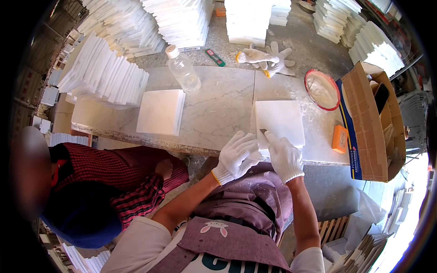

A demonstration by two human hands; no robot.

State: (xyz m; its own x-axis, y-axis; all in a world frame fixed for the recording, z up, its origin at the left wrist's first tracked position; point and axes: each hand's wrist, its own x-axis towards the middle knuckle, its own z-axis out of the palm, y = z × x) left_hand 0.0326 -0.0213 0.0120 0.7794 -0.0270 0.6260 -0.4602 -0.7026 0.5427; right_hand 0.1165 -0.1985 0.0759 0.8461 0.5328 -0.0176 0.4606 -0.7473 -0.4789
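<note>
A low stack of square white tiles lies on the marble slab in front of me. My right hand, in a white knitted glove, rests over its near edge. Between those fingers a small dark pointed piece, like a blade tip, sticks out toward the tiles; the rest of it is hidden. My left hand, gloved too, is just left of the stack's near corner. Its fingers are stretched out and slightly bent, and I see nothing held in them. Another short stack of white tiles sits farther left.
A clear plastic bottle, spare gloves, a red-rimmed dish and an orange box stand around the slab. An open cardboard box is at right. Tall tile stacks line the back. A person is close at left.
</note>
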